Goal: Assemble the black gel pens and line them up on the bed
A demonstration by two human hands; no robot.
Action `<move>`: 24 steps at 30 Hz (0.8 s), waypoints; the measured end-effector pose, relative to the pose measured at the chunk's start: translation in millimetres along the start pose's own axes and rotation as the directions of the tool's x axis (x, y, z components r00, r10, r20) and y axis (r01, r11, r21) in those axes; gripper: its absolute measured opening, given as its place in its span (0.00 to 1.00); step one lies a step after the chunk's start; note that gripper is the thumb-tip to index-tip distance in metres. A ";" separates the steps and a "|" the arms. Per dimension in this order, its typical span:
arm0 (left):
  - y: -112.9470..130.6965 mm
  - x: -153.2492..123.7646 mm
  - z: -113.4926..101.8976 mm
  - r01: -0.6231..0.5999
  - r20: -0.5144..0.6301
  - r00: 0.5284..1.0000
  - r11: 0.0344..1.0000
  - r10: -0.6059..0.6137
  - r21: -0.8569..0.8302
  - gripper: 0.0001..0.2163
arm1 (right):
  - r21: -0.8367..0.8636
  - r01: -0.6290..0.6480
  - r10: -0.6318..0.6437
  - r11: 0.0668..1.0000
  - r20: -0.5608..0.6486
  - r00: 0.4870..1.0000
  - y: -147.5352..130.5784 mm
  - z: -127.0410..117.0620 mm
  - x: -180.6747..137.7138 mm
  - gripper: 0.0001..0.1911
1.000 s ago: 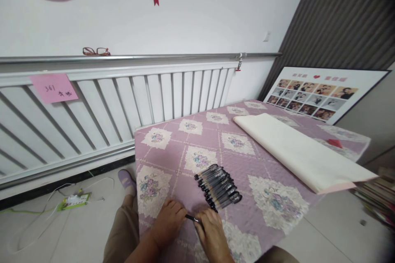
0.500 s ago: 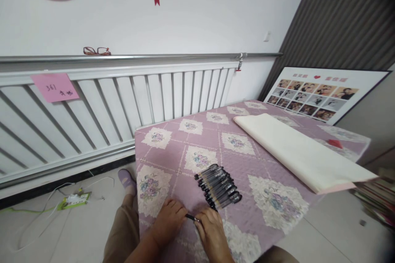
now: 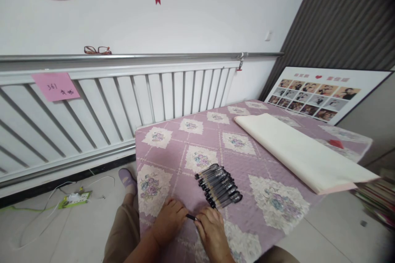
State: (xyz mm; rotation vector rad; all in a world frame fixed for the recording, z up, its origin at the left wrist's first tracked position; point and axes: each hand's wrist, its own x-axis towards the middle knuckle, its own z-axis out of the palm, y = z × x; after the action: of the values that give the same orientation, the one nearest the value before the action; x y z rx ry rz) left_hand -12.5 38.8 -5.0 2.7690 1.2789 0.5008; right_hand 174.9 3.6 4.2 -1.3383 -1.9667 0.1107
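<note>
Close to the near edge of the cloth-covered table (image 3: 210,139), my left hand (image 3: 170,218) and my right hand (image 3: 212,230) are closed on one black pen (image 3: 191,217). Only a short dark stretch of the pen shows between them; its ends are hidden in my fingers. Just beyond my right hand lies a row of several black-capped gel pens (image 3: 219,185), side by side on the purple floral cloth.
A folded cream sheet (image 3: 296,148) lies on the right of the table. Behind it leans a photo board (image 3: 311,92). A white radiator (image 3: 160,94) runs along the wall, with glasses (image 3: 97,50) on its pipe. A power strip (image 3: 75,200) with cables lies on the floor.
Both hands keep their places around the pen. Slightly less of the pen shows beside my right hand's fingers, and the view has shifted very slightly.
</note>
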 end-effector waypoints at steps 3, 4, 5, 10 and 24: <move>-0.1 0.2 -0.2 -0.002 0.000 1.000 1.000 0.002 -0.004 0.04 | -0.018 0.027 -0.027 0.999 -0.002 1.000 1.9 0.6 -1.5 0.06; 0.0 0.3 -0.6 0.000 0.004 1.000 1.000 0.000 -0.005 0.04 | -0.026 0.033 -0.033 0.999 0.000 0.999 2.2 0.3 -1.8 0.06; 0.1 0.4 -1.0 0.002 0.010 1.000 1.000 -0.002 -0.004 0.04 | -0.033 0.036 -0.036 0.999 0.005 0.999 2.2 -0.3 -1.8 0.06; 0.8 0.5 -3.0 0.013 0.017 1.000 1.000 -0.013 0.003 0.04 | -0.066 0.017 -0.015 0.998 0.031 0.999 0.0 -4.8 0.4 0.08; -0.4 1.2 -2.3 0.005 0.054 0.999 1.000 -0.005 0.003 0.04 | 0.004 0.035 -0.035 0.999 0.022 0.999 3.5 2.9 -2.8 0.06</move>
State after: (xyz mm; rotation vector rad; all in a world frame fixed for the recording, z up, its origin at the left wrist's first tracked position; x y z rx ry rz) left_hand -12.8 39.7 -2.5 2.7605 1.2755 0.4213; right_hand 176.3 3.8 -1.0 -1.3053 -2.0061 0.1121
